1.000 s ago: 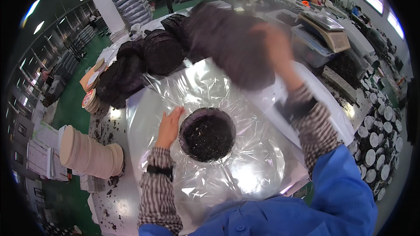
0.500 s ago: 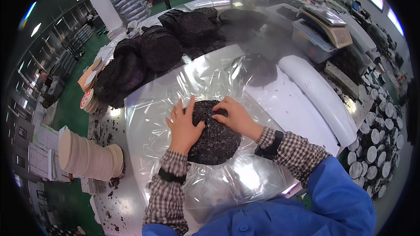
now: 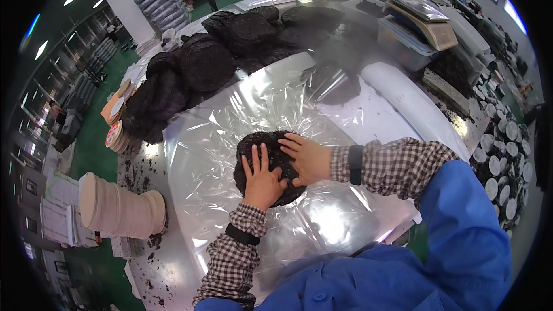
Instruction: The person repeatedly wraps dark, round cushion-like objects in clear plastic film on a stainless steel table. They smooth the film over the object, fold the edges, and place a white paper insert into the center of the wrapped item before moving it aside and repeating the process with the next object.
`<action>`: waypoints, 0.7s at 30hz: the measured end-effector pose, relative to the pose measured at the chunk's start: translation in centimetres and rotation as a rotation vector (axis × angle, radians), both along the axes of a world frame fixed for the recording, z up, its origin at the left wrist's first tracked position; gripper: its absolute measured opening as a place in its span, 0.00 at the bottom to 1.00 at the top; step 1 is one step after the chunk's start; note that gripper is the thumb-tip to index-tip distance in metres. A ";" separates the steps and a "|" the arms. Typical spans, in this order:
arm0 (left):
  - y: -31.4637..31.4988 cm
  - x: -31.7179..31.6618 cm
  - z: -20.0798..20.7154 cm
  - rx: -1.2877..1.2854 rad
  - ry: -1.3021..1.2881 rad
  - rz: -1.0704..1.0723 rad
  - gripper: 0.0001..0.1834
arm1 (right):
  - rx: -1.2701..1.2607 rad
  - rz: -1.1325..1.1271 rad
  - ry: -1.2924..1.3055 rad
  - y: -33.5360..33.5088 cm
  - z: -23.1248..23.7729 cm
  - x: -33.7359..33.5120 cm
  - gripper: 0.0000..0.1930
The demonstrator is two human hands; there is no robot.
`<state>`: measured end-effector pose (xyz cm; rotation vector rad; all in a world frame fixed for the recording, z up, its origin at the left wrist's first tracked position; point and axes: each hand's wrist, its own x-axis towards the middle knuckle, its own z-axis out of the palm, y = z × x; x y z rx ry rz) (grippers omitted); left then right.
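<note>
A round black cake that looks like dried seaweed lies flat on wrinkled clear plastic film at the middle of the table. My left hand rests palm down on its near-left part, fingers spread and pointing away from me. On its right side lies my right hand, also flat, with the fingers stretched leftward over the top and edge. Neither hand grips anything. Much of the cake's lower right is hidden beneath my hands.
Behind the film several larger black cakes are heaped. Stacked cream round sheets stand at left. To the right are a white roll, a clear plastic box with a scale on it, and many round whitish-ended packs.
My fingers have gone from curled at the cake's far edge to flattened on top. The right hand has shifted right, its forearm swinging more sideways. The cake now looks smaller in outline.
</note>
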<state>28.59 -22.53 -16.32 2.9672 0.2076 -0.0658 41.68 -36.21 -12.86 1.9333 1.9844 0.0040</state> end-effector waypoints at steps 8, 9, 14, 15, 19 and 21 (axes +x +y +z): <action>1.8 -0.4 -3.3 0.007 0.007 -0.030 0.44 | 0.508 -0.144 1.011 -1.3 1.6 7.2 0.13; 2.4 -0.7 -4.3 0.040 -0.058 0.000 0.44 | 0.948 -0.166 0.938 -3.2 1.1 9.8 0.12; -1.5 1.5 -0.7 -0.108 -0.147 -0.111 0.43 | 0.268 -0.458 0.869 -20.0 -4.0 8.8 0.20; -1.0 1.0 -1.1 -0.117 -0.152 -0.094 0.44 | 0.213 -0.269 0.883 -19.0 -4.3 5.2 0.26; -0.2 -0.1 -0.5 -0.180 -0.157 -0.053 0.37 | 0.890 -0.098 1.085 -9.0 -2.1 -2.8 0.44; 2.4 -1.0 0.1 -1.012 -0.505 0.155 0.27 | 0.830 0.036 0.797 -4.3 0.1 -2.8 0.53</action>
